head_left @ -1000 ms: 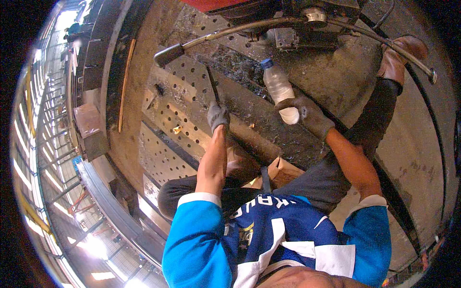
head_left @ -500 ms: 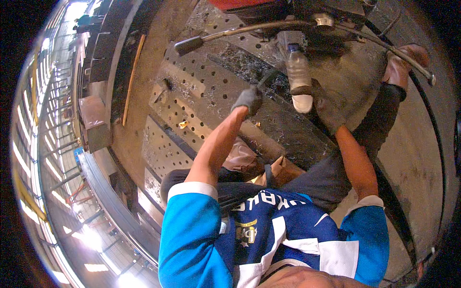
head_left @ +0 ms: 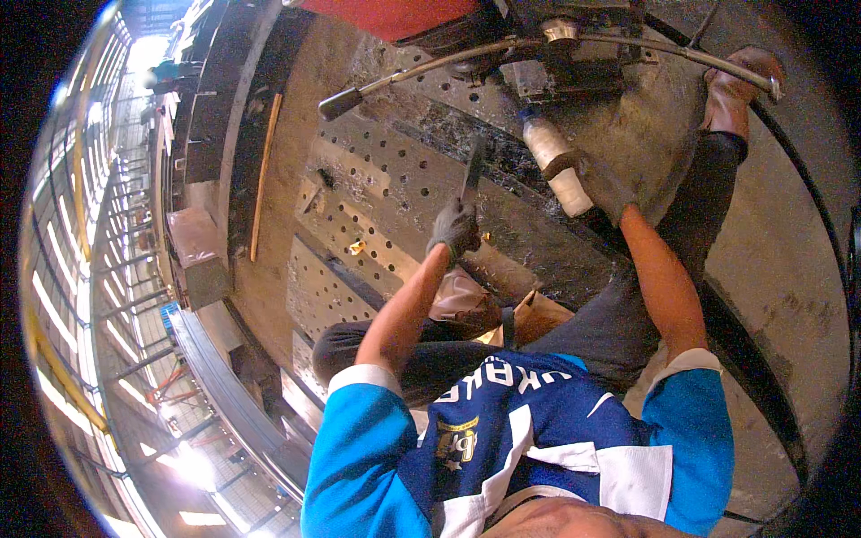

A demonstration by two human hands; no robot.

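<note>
My left hand (head_left: 456,228), in a grey work glove, is closed on a dark, narrow flat tool (head_left: 474,165) whose blade-like end points away from me; its exact kind does not show. It hovers over a perforated metal plate (head_left: 354,166). My right hand (head_left: 606,186), also gloved, grips a plastic bottle (head_left: 543,145) with pale contents around its middle. The bottle tilts, with its blue cap toward the machine and its base toward me. Small metal shavings are scattered over the dark metal surface beneath the bottle.
A red-bodied machine (head_left: 386,16) with a long lever bar (head_left: 421,72) stands ahead. My legs are folded around the work, one boot (head_left: 459,298) beside the plates. A black cable (head_left: 812,202) curves along the right. To the left lie a wooden strip (head_left: 265,179) and a box (head_left: 195,238).
The bottle has tilted, its base swinging right and its cap left, and has come slightly nearer. My left hand has drawn back toward me, and its tool has turned to point more straight ahead.
</note>
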